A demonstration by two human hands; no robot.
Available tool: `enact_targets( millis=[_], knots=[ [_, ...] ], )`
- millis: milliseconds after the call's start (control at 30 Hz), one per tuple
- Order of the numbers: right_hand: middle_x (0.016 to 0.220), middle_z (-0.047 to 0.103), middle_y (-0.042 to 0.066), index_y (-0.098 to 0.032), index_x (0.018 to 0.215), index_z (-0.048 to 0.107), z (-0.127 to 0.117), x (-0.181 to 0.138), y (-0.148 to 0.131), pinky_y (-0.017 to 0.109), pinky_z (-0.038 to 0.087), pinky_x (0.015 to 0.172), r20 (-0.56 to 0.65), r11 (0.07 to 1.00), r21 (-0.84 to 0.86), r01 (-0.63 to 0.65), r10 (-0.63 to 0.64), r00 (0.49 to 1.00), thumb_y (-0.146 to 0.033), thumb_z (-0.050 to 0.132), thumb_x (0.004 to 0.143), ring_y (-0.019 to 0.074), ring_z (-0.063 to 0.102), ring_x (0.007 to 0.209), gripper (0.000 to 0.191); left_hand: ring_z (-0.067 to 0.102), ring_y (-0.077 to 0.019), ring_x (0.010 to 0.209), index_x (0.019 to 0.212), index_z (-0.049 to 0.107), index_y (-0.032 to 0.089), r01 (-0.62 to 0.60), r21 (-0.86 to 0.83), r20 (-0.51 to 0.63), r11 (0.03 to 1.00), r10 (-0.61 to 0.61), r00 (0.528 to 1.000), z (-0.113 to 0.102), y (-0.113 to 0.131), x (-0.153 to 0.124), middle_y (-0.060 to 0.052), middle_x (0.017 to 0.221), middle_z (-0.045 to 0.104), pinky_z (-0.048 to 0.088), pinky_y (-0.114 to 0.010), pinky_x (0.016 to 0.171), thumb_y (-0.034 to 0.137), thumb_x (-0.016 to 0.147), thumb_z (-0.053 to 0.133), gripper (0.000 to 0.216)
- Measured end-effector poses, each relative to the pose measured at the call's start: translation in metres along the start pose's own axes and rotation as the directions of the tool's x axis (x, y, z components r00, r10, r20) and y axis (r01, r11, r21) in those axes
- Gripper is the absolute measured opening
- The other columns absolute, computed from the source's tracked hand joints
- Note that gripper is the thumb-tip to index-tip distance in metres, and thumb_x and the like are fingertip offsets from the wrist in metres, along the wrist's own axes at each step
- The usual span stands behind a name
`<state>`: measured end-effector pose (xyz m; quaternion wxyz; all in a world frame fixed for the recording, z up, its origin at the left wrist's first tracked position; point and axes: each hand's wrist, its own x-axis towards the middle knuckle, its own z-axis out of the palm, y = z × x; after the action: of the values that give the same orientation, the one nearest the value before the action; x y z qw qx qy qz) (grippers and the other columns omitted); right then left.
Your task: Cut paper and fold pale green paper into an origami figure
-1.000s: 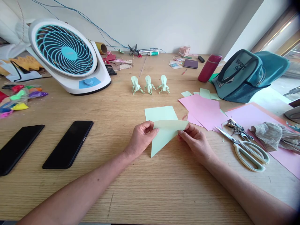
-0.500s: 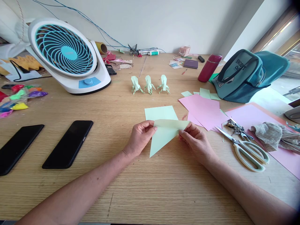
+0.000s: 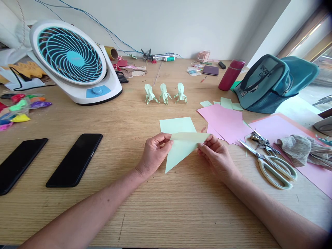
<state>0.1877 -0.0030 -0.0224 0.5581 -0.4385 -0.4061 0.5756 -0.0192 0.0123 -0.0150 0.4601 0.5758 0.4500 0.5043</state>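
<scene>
A sheet of pale green paper, bent over at its top so that it looks like a triangle, is held above the table by both hands. My left hand pinches its left corner between thumb and fingers. At the right corner my right hand grips it the same way. Another pale green sheet lies flat just behind, partly covered by the held one. Farther back stand three folded green paper figures in a row.
Two black phones lie at left, below a white fan. To the right are pink paper sheets, scissors, keys, a grey cloth, a red bottle and a teal bag.
Almost nothing differs. Both hands keep their hold on the green paper, and the whole view has shifted very slightly.
</scene>
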Motion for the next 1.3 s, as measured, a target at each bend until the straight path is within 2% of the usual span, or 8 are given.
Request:
enact_targets(
  millis=[233, 400, 667, 933, 1167, 1300],
  knots=[
    [0.067, 0.058, -0.005, -0.022, 0.078, 0.058, 0.0003, -0.0016, -0.0003, 0.023, 0.043, 0.059, -0.021, 0.999, 0.005, -0.034, 0.034, 0.999, -0.033, 0.083, 0.071, 0.0096, 0.054, 0.062, 0.029, 0.049, -0.0113, 0.065, 0.077, 0.063, 0.018, -0.041, 0.027, -0.002, 0.999, 0.041, 0.999, 0.0002, 0.0018, -0.0012, 0.002, 0.068, 0.057, 0.04, -0.024, 0.06, 0.021, 0.082, 0.061, 0.006],
    [0.067, 0.06, -0.004, -0.023, 0.078, 0.058, -0.0017, -0.0002, 0.0026, 0.024, 0.043, 0.06, -0.002, 1.0, 0.005, 0.016, -0.016, 1.0, -0.033, 0.081, 0.074, 0.0102, 0.055, 0.063, 0.026, 0.045, -0.0107, 0.064, 0.073, 0.06, 0.018, -0.046, 0.02, 0.006, 0.999, 0.046, 0.999, 0.0005, 0.0041, -0.0005, 0.003, 0.066, 0.052, 0.039, -0.023, 0.062, 0.021, 0.083, 0.06, 0.01],
    [0.071, 0.059, -0.004, -0.023, 0.077, 0.059, -0.0002, -0.0008, 0.0014, 0.027, 0.046, 0.063, 0.032, 0.996, -0.065, 0.053, -0.051, 0.998, -0.034, 0.08, 0.074, 0.0113, 0.054, 0.064, 0.024, 0.048, -0.011, 0.066, 0.076, 0.058, 0.018, 0.003, 0.014, 0.056, 1.0, -0.003, 0.998, 0.0008, 0.0024, -0.0002, 0.003, 0.071, 0.053, 0.038, -0.021, 0.06, 0.024, 0.082, 0.062, 0.01],
    [0.073, 0.057, -0.003, -0.023, 0.078, 0.061, -0.0004, -0.0021, 0.0009, 0.026, 0.046, 0.064, 0.063, 0.997, -0.046, 0.068, -0.065, 0.996, -0.033, 0.079, 0.077, 0.0108, 0.053, 0.066, 0.021, 0.041, -0.0102, 0.06, 0.08, 0.061, 0.019, 0.014, -0.024, 0.057, 1.0, -0.013, 0.998, -0.0003, 0.0065, 0.001, 0.005, 0.065, 0.046, 0.034, -0.023, 0.058, 0.023, 0.083, 0.06, 0.005],
    [0.074, 0.059, -0.002, -0.026, 0.082, 0.063, -0.0037, -0.0024, 0.0005, 0.028, 0.046, 0.068, 0.096, 0.993, -0.081, 0.083, -0.075, 0.993, -0.036, 0.073, 0.083, 0.0131, 0.054, 0.069, 0.015, 0.046, -0.012, 0.068, 0.08, 0.063, 0.019, -0.032, -0.084, 0.071, 0.996, 0.038, 0.997, -0.0009, 0.0058, 0.0017, 0.001, 0.074, 0.056, 0.036, -0.024, 0.063, 0.02, 0.082, 0.06, 0.003],
    [0.077, 0.057, -0.001, -0.025, 0.08, 0.064, -0.0033, -0.0028, -0.0005, 0.028, 0.044, 0.065, 0.076, 0.993, -0.07, 0.093, -0.087, 0.993, -0.036, 0.073, 0.081, 0.013, 0.051, 0.069, 0.014, 0.046, -0.0117, 0.066, 0.076, 0.062, 0.019, -0.036, -0.114, 0.079, 0.993, 0.045, 0.996, -0.0015, 0.0061, 0.0015, 0.001, 0.071, 0.055, 0.035, -0.024, 0.062, 0.02, 0.084, 0.057, 0.009]
  ],
)
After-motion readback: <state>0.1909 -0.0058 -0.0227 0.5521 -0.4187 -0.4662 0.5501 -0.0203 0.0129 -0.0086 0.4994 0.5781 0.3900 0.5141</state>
